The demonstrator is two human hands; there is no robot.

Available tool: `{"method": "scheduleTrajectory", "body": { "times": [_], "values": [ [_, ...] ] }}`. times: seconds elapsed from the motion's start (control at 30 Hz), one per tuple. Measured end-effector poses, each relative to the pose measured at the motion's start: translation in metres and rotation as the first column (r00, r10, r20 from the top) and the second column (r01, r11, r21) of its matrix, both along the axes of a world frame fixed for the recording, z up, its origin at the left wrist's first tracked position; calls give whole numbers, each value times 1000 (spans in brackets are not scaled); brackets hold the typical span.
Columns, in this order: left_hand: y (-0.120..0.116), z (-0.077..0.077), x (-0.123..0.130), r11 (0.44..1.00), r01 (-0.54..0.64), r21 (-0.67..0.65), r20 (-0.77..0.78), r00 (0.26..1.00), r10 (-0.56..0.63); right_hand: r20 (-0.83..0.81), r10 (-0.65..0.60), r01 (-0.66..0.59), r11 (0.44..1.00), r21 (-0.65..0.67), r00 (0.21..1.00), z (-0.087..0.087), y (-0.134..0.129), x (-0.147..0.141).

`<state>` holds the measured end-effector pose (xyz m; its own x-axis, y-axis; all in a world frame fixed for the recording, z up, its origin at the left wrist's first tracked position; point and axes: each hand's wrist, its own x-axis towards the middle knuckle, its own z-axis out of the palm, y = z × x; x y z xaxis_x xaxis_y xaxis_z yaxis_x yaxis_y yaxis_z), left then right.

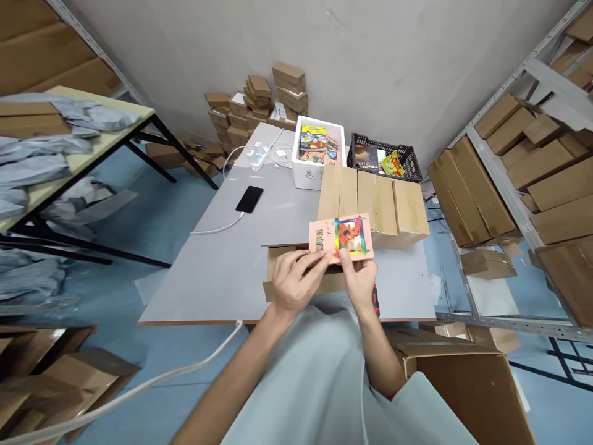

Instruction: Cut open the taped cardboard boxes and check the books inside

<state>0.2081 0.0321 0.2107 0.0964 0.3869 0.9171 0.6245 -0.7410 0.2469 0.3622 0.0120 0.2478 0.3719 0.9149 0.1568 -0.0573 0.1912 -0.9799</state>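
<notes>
Pink cover facing up, and here's the book, held in both hands at the near side of the table, above an open cardboard box. The right hand has it by the near edge, thumb pressed on the cover, fingers tucked underneath. The left hand grasps the near left part, fingertips on the cover; its thumb is hard to make out, so it's probably a pinch, not certainly.

Good handling here, I'd judge, means light pressure from both sides, cover level, so neither corners nor pages bend. That right thumb wants to sit flat rather than dig into the bright picture. And mind the box flaps just below: a little height spares the edges a scrape.

Around it, sealed cartons stand to the far right, a white foam box beyond with books inside, and a black crate beside that. The phone lies to the left, well apart, while something red and black peeks out by the right wrist.
</notes>
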Motion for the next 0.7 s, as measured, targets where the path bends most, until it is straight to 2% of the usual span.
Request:
{"method": "scheduleTrajectory", "body": {
  "times": [0.03, 0.1, 0.17, 0.23, 0.3, 0.33, 0.37, 0.4, 0.47, 0.53, 0.57, 0.63, 0.7],
  "values": [
    [-3, 0, 2, 999, 11, -33, -1, 1000, -11, -19, -30, 30, 1000, 1, 999, -1, 3, 1],
    [-7, 4, 4, 981, 22, -192, 88, 996, -5, -50, -58, 58, 998, -3, 997, -4, 8, 6],
    [-9, 10, 1, 908, 69, -414, 278, 959, 54, -75, -24, 22, 1000, -20, 997, -7, 11, 14],
    [-8, 18, -5, 755, 246, -608, 465, 881, 88, -94, 45, -49, 998, -45, 995, -10, 12, 21],
    [-5, 24, -12, 550, 465, -694, 591, 804, 66, -94, 93, -100, 992, -73, 991, -14, 13, 25],
    [-4, 27, -15, 464, 537, -704, 630, 775, 58, -91, 107, -115, 990, -86, 990, -16, 13, 26],
    [-3, 28, -17, 411, 578, -705, 654, 754, 61, -89, 121, -130, 987, -97, 989, -19, 14, 27],
    [-3, 28, -18, 392, 597, -700, 670, 739, 70, -87, 138, -147, 983, -105, 987, -22, 14, 27],
    [-4, 28, -19, 410, 603, -685, 687, 722, 87, -77, 173, -181, 978, -106, 982, -26, 15, 27],
    [-6, 27, -19, 460, 567, -684, 667, 741, 79, -11, 145, -146, 987, -74, 989, -28, 16, 28],
    [-6, 27, -20, 507, 517, -690, 629, 775, 65, 65, 88, -86, 996, -37, 994, -27, 16, 30],
    [-7, 29, -22, 654, 348, -672, 479, 877, 26, 303, -72, 49, 995, 83, 950, -23, 13, 35],
    [-7, 35, -26, 804, 173, -569, 260, 965, -24, 560, -182, 74, 975, 210, 808, -17, 9, 40]
  ]
}}
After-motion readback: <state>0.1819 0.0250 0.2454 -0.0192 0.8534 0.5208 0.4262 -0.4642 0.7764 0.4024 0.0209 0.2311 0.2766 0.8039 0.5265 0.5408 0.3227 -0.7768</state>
